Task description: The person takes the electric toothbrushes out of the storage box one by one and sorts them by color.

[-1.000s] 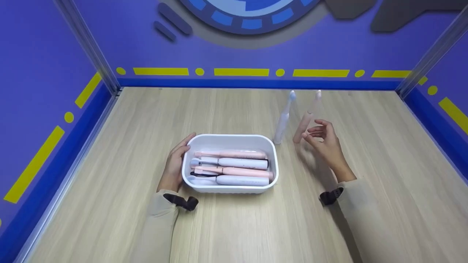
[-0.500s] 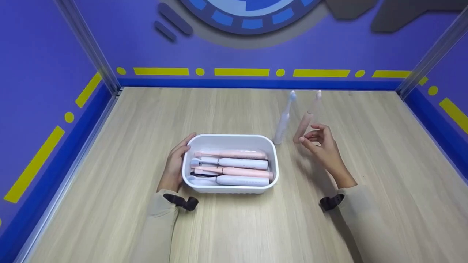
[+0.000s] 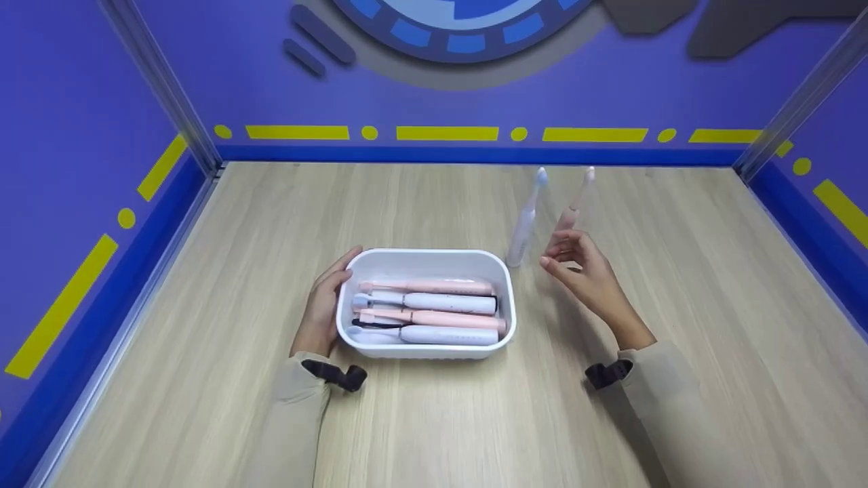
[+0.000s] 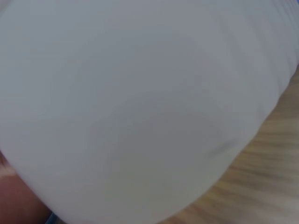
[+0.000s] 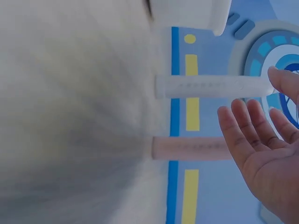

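A white bin (image 3: 427,261) holds several electric toothbrushes, pink (image 3: 458,320) and white (image 3: 451,335), lying side by side; a dark piece (image 3: 373,324) shows partly beneath them. My left hand (image 3: 317,308) rests against the bin's left side, fingers along its outer wall. In the left wrist view the bin's wall (image 4: 140,93) fills most of the frame. Two toothbrushes stand upright right of the bin: a white one (image 3: 522,234) and a pink one (image 3: 568,218). My right hand (image 3: 588,278), fingers loosely bent and holding nothing, overlaps the pink handle's lower part in the head view.
The wooden table (image 3: 434,413) ends at a blue-purple back panel (image 3: 461,108) with yellow marks. Side panels stand left (image 3: 68,169) and right. A small black camera is strapped to each wrist.
My right hand has shifted left and slightly down, its fingers now in front of the upright pink toothbrush. The left hand, the bin and both standing toothbrushes stay in place.
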`<state>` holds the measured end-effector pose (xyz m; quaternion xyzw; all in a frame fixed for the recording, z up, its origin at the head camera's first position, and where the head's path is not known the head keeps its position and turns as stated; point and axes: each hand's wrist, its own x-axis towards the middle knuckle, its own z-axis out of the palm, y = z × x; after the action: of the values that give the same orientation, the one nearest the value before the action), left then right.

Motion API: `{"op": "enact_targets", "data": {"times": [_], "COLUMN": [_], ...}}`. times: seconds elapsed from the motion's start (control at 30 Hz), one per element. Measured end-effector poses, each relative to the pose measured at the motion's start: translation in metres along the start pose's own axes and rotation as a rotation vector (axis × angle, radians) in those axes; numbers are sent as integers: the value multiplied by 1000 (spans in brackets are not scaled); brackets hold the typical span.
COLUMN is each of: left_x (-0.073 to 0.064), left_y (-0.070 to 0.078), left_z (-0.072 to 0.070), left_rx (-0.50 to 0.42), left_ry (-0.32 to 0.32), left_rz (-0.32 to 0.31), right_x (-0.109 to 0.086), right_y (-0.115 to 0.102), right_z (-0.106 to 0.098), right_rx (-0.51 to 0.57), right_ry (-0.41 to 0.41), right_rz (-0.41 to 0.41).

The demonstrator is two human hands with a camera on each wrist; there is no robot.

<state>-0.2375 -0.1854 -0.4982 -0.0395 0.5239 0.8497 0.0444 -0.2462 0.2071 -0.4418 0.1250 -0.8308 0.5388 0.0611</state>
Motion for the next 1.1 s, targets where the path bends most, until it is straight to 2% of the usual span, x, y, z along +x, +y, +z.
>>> {"op": "enact_targets", "data": {"times": [0.23,0.5,0.67,0.93,1.1], "left_x": [0,-1,-1,0,0], "left_y": [0,1,1,1,1], "left_z": [0,0,0,0,0], "left_rx": [8,7,6,10,14], "left_ry": [6,-1,-5,3,6], "left_rz": [2,2,3,4,-5], "right_x": [2,13,18,29,35], "right_y": [-28,-21,-26,-35,-43], "right_z": [5,8,12,17,19], "right_rx": [-21,-73,-69,-103,-130], "right_ry": [-54,-224,-335,-437,-534], "right_rz": [-23,-7,2,-23,-35]}}
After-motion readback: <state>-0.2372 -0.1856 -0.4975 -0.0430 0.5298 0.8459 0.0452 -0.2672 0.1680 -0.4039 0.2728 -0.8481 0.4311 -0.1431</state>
